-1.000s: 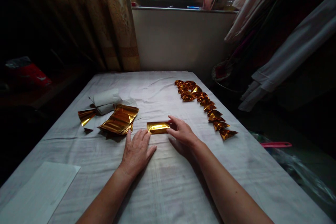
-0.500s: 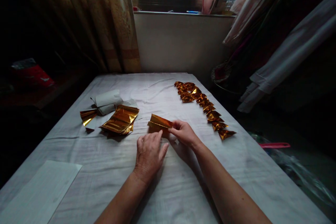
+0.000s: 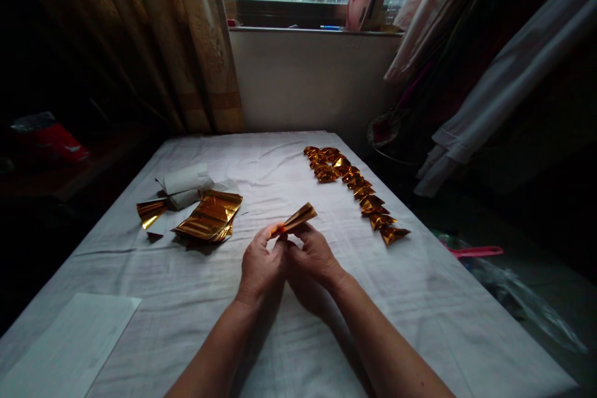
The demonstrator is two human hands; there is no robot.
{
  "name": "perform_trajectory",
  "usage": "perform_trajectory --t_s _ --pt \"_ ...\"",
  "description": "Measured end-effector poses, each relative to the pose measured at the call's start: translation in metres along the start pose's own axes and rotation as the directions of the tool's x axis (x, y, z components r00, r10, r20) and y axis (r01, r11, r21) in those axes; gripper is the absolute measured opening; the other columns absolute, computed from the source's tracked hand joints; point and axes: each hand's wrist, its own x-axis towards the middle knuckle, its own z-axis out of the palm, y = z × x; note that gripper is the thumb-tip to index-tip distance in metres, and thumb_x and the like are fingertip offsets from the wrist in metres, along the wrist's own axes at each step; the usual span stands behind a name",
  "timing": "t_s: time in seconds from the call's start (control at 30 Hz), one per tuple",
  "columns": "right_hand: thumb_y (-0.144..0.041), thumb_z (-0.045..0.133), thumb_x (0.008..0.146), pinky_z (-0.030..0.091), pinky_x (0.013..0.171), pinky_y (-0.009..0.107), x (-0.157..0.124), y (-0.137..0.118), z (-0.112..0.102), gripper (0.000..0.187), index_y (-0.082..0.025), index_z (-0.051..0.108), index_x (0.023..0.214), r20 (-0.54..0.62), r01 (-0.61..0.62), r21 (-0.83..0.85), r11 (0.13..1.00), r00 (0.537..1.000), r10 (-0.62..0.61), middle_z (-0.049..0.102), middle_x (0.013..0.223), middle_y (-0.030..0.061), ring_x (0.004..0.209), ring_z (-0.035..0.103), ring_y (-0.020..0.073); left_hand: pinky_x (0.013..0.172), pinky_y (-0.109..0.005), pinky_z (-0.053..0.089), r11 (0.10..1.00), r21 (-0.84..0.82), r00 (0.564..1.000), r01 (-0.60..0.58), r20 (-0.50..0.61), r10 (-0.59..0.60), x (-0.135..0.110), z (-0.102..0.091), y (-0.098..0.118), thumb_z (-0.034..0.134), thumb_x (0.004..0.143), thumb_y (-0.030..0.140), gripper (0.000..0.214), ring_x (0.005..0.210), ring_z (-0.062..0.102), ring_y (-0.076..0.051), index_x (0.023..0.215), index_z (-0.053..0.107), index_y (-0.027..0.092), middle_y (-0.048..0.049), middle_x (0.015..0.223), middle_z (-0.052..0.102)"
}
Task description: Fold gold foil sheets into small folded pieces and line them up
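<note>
My left hand (image 3: pixel 261 264) and my right hand (image 3: pixel 313 255) are side by side above the middle of the white-covered table (image 3: pixel 420 298). Both pinch one folded gold foil paper (image 3: pixel 298 217), which sticks up and to the right from my fingertips. A stack of flat gold foil sheets (image 3: pixel 209 216) lies to the left of my hands. A row of several folded gold pieces (image 3: pixel 354 189) runs along the table's right side, away from me.
A white paper roll (image 3: pixel 184 179) and a loose gold piece (image 3: pixel 149 210) lie by the stack. A white sheet (image 3: pixel 69 342) lies at the near left corner. Curtains, a windowsill with a pink cup (image 3: pixel 357 10) and hanging clothes surround the table.
The gold paper lay flat on the cloth under my fingertips. My right hand raised it, my left hand joined, and both now hold it off the table, closer to me.
</note>
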Motion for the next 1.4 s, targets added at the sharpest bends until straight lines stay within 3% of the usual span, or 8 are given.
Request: perform_trajectory --t_s 0.17,0.3,0.37,0.5,0.63,0.77,1.07,1.4 --pt "-0.016 0.057 0.077 0.053 0.092 0.040 -0.001 0.007 0.000 0.031 -0.023 0.069 0.104 -0.084 -0.044 -0.038 0.998 0.996 0.040 0.072 0.107 0.0066 0.103 0.066 0.0236 0.091 -0.032 0.054 0.926 0.218 0.943 -0.308 -0.059 0.327 0.013 -0.013 -0.002 0.053 0.090 0.019 0.023 0.099 0.069 -0.019 0.103 0.072 0.025 -0.0029 0.106 0.075" --pt "-0.025 0.060 0.079 0.057 0.075 0.036 -0.007 0.018 -0.006 0.032 -0.020 0.061 0.110 -0.275 -0.138 -0.100 0.985 0.955 0.106 0.070 0.099 0.0074 0.086 0.068 0.0215 0.081 -0.034 0.054 0.683 0.567 0.838 -0.461 0.026 0.545 0.017 -0.030 -0.009 0.056 0.092 0.020 0.025 0.093 0.069 -0.023 0.110 0.071 0.026 -0.0056 0.112 0.073" --pt "-0.023 0.061 0.077 0.056 0.080 0.038 -0.014 0.022 -0.008 0.040 -0.020 0.057 0.118 -0.324 -0.100 -0.207 0.973 0.946 0.028 0.068 0.107 0.0099 0.093 0.067 0.0229 0.078 -0.033 0.053 0.578 0.636 0.799 -0.512 0.105 0.591 0.013 -0.036 -0.016 0.055 0.091 0.015 0.028 0.093 0.068 -0.023 0.110 0.071 0.025 -0.0063 0.111 0.073" --pt "-0.015 0.059 0.078 0.048 0.094 0.041 -0.032 0.024 -0.011 0.048 -0.022 0.057 0.125 -0.138 0.114 -0.465 0.878 0.970 -0.199 0.062 0.127 0.0120 0.116 0.057 0.0263 0.081 -0.034 0.052 0.502 0.624 0.754 -0.598 0.227 0.616 -0.006 -0.045 -0.029 0.053 0.089 0.010 0.030 0.096 0.066 -0.023 0.109 0.071 0.023 -0.0075 0.108 0.073" --pt "-0.019 0.061 0.086 0.045 0.093 0.039 -0.043 0.020 -0.012 0.024 -0.025 0.068 0.108 0.109 0.307 -0.515 0.800 0.949 -0.294 0.067 0.121 0.0078 0.114 0.057 0.0250 0.081 -0.034 0.051 0.533 0.570 0.764 -0.625 0.306 0.568 -0.023 -0.054 -0.038 0.052 0.090 0.012 0.027 0.096 0.065 -0.022 0.106 0.070 0.023 -0.0058 0.104 0.074" --pt "-0.022 0.061 0.090 0.045 0.087 0.035 -0.047 0.020 -0.010 0.013 -0.025 0.071 0.098 0.193 0.337 -0.450 0.827 0.941 -0.279 0.072 0.106 0.0043 0.100 0.062 0.0199 0.080 -0.034 0.050 0.574 0.529 0.779 -0.625 0.367 0.509 -0.033 -0.060 -0.044 0.051 0.092 0.017 0.025 0.097 0.064 -0.021 0.106 0.070 0.025 -0.0045 0.104 0.074" --pt "-0.021 0.060 0.090 0.046 0.087 0.037 -0.046 0.027 -0.018 0.015 -0.027 0.073 0.092 0.180 0.200 -0.357 0.912 0.973 -0.143 0.072 0.105 0.0039 0.097 0.063 0.0197 0.083 -0.035 0.048 0.735 0.481 0.878 -0.477 0.303 0.371 -0.038 -0.062 -0.039 0.059 0.090 0.028 0.011 0.092 0.064 -0.020 0.087 0.068 0.023 -0.0028 0.096 0.073" --pt "-0.023 0.062 0.086 0.042 0.083 0.036 -0.035 0.020 -0.011 0.010 -0.022 0.066 0.077 0.115 0.033 -0.414 0.910 0.993 0.016 0.069 0.091 0.0037 0.090 0.060 0.0212 0.083 -0.039 0.045 0.778 0.555 0.955 -0.294 0.195 0.222 -0.038 -0.049 -0.032 0.060 0.085 0.024 0.008 0.095 0.060 -0.024 0.081 0.066 0.020 -0.0051 0.095 0.070"
